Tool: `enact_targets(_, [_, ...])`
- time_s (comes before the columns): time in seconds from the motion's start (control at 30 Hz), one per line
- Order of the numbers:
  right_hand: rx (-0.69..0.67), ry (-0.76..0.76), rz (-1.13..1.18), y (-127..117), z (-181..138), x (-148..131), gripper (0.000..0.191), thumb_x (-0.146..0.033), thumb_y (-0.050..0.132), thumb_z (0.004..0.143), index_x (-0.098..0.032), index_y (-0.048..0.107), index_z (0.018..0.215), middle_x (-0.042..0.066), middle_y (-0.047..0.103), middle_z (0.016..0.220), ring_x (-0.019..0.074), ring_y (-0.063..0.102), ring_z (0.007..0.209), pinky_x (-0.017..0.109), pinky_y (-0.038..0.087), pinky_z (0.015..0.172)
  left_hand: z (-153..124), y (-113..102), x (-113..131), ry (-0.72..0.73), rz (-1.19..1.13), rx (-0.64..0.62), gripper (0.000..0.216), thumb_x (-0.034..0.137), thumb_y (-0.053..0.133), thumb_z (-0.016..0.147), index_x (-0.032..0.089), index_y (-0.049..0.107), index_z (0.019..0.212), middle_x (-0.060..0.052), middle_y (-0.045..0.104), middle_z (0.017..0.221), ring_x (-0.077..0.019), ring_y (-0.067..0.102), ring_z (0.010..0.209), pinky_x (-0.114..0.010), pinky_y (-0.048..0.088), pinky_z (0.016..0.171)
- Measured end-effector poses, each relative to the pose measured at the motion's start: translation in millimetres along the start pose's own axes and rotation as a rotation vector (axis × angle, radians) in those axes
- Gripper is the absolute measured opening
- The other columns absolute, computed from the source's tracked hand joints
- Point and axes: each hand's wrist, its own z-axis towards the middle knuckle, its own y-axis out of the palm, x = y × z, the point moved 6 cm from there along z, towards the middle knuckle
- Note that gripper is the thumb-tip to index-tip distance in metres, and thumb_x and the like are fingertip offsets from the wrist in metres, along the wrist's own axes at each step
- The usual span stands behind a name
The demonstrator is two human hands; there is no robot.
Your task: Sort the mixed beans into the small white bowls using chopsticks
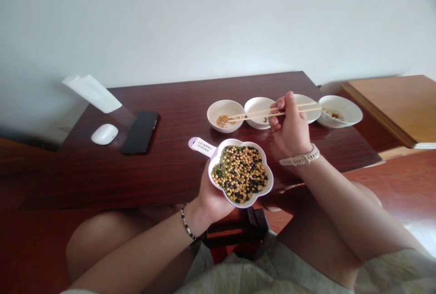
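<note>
My left hand [210, 194] is closed under a flower-shaped white bowl [269, 180] full of mixed yellow, green and black beans, held above the table's front edge. My right hand [289, 126] is closed on a pair of wooden chopsticks [255, 114] whose tips reach left into a small white bowl [218, 111] that holds a few yellow beans. A second small bowl [255, 105] sits beside it, a third is partly hidden behind my right hand, and a fourth [344, 109] stands at the far right.
A dark wooden table [170, 167] carries a black phone [140, 132], a white mouse [104, 134] and a white folded paper [91, 93] at the left. A lighter wooden surface [398, 103] stands to the right. A white wall lies behind.
</note>
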Motion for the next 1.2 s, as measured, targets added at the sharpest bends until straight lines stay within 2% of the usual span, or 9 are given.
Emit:
enact_targets(0.17, [0.004, -0.003, 0.039, 0, -2, 5, 0.052, -0.072, 0.071, 0.093, -0.025, 0.049, 0.087, 0.002, 0.056, 0.084, 0.0104, 0.052, 0.060, 0.028, 0.033, 0.045, 1, 0, 0, 0.009, -0.010, -0.025, 0.055, 0.056, 0.047, 0.091, 0.019, 0.066, 0.127, -0.011, 0.070, 0.126, -0.0320, 0.061, 0.125, -0.051, 0.043, 0.111])
enact_targets(0.33, [-0.086, 0.014, 0.183, 2, -3, -3, 0.050, -0.062, 0.080, 0.093, -0.024, 0.049, 0.084, -0.001, 0.052, 0.077, 0.0066, 0.045, 0.054, 0.026, 0.027, 0.041, 0, 0, 1, 0.010, -0.012, -0.068, 0.059, 0.058, 0.046, 0.092, 0.019, 0.063, 0.132, -0.011, 0.069, 0.128, -0.0319, 0.061, 0.125, -0.051, 0.043, 0.111])
enact_targets(0.6, [-0.370, 0.285, 0.214, 18, -14, 0, 0.051, -0.058, 0.084, 0.090, -0.022, 0.050, 0.081, -0.005, 0.049, 0.074, 0.0033, 0.017, 0.047, 0.026, 0.010, 0.039, 0, 0, 2, 0.009, 0.002, -0.035, 0.054, 0.056, 0.045, 0.093, 0.022, 0.065, 0.130, -0.010, 0.070, 0.126, -0.0312, 0.063, 0.122, -0.050, 0.045, 0.109])
enact_targets(0.73, [-0.540, 0.438, 0.216, 24, -23, 11, 0.043, -0.053, 0.079, 0.095, -0.020, 0.055, 0.083, -0.005, 0.049, 0.074, 0.0023, 0.017, 0.046, 0.024, 0.012, 0.040, 0, -1, 2, 0.017, 0.010, -0.014, 0.053, 0.055, 0.046, 0.093, 0.022, 0.066, 0.128, -0.008, 0.072, 0.121, -0.0309, 0.064, 0.121, -0.050, 0.045, 0.109])
enact_targets(0.83, [-0.614, 0.491, 0.162, 24, -27, 16, 0.041, -0.052, 0.074, 0.099, -0.018, 0.058, 0.083, -0.004, 0.051, 0.074, 0.0024, 0.020, 0.046, 0.023, 0.010, 0.041, 0, -1, 2, 0.019, 0.015, -0.016, 0.053, 0.056, 0.046, 0.093, 0.022, 0.066, 0.128, -0.008, 0.073, 0.121, -0.0308, 0.064, 0.121, -0.049, 0.045, 0.109])
enact_targets(0.97, [-0.636, 0.490, 0.065, 22, -28, 22, 0.041, -0.050, 0.069, 0.104, -0.015, 0.062, 0.083, 0.000, 0.057, 0.079, 0.0024, 0.026, 0.047, 0.024, 0.009, 0.042, 0, 1, 2, 0.019, 0.020, -0.035, 0.053, 0.056, 0.045, 0.092, 0.024, 0.066, 0.128, -0.008, 0.072, 0.124, -0.0305, 0.063, 0.123, -0.049, 0.045, 0.110])
enact_targets(1.2, [-0.569, 0.397, -0.055, 14, -29, 22, 0.045, -0.054, 0.065, 0.106, -0.017, 0.060, 0.082, -0.001, 0.051, 0.072, 0.0052, 0.029, 0.050, 0.026, 0.016, 0.046, 1, -1, 2, 0.021, 0.015, -0.008, 0.054, 0.057, 0.045, 0.092, 0.023, 0.066, 0.128, -0.009, 0.072, 0.124, -0.0306, 0.063, 0.122, -0.050, 0.044, 0.110])
